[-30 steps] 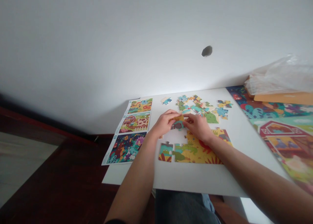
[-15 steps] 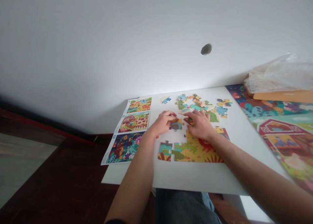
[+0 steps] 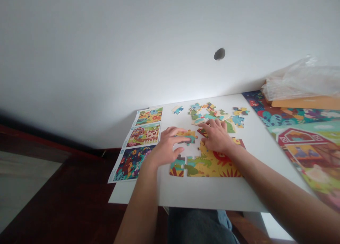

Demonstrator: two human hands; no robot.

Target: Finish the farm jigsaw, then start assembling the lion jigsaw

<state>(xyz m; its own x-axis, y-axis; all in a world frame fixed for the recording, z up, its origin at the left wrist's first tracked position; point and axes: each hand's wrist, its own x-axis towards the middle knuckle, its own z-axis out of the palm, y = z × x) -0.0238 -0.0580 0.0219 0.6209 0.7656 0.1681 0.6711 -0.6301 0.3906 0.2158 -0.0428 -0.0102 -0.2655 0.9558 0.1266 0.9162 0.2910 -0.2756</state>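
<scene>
My left hand (image 3: 170,144) hovers with fingers stretched out over a yellow and teal puzzle piece (image 3: 191,137), its thumb apart from the fingers. Below that thumb lies a corner puzzle piece (image 3: 176,170), a narrow gap from the partly joined jigsaw puzzle (image 3: 202,169), which shows a crocodile and a yellow ground. My right hand (image 3: 217,136) rests palm down over the upper part of this puzzle, fingers spread. A dark red puzzle piece (image 3: 202,132) shows between its index finger and thumb; whether they press on it is hard to see.
Loose puzzle pieces (image 3: 209,107) lie in a heap beyond my right hand, with a single piece (image 3: 177,110) farther left. A printed picture sheet (image 3: 143,134) overhangs the white table's left side. At right are a large farm picture (image 3: 300,144) and clear plastic wrap (image 3: 300,82).
My left hand has drawn back left and toward me, its fingers straightening off the yellow and teal piece. My right hand stays almost where it was. The view has shifted slightly.
</scene>
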